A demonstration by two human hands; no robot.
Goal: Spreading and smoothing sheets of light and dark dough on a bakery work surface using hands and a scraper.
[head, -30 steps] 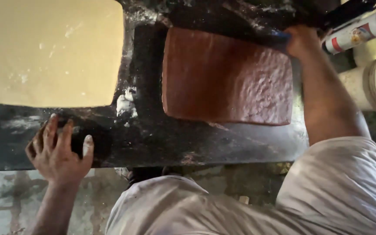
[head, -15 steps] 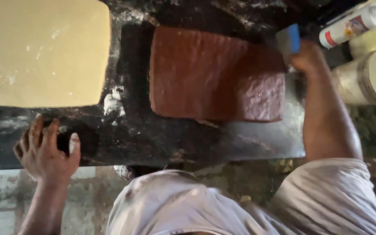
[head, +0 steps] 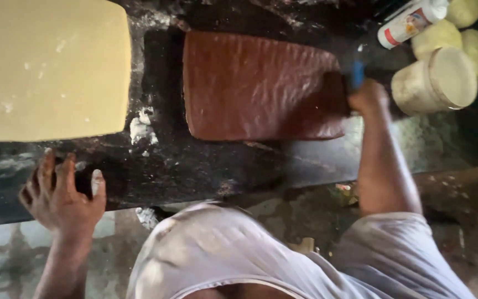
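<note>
**Worktop holdings, largest item first**

1. Black worktop: dark, flour-streaked slab running across your view; everything below sits on it or at its edge.

2. Pale yellow slab: large, flat, smooth sheet at the far left of the worktop, dusted with white specks. It lies well apart from both of your hands.

3. Brown slab: flat, rectangular, with a dimpled surface, lying at the centre of the worktop just beside the yellow one, a dark gap between the 2. Its right edge sits directly under your right hand.

4. Pale tub: round container lying on its side, near your right hand. Behind it are pale dough balls and a white bottle, also tipped over.

5. Your right hand: clenched around a blue tool, of which only a short blurred piece shows above the fist. Tool and fist meet the brown slab at its right edge; whether the tool touches the slab you cannot tell.

6. Your left hand: released, fingers curled loosely over the near edge of the worktop, grasping nothing, well apart from the brown slab.

7. White flour clump: small heap between the 2 slabs.
</note>
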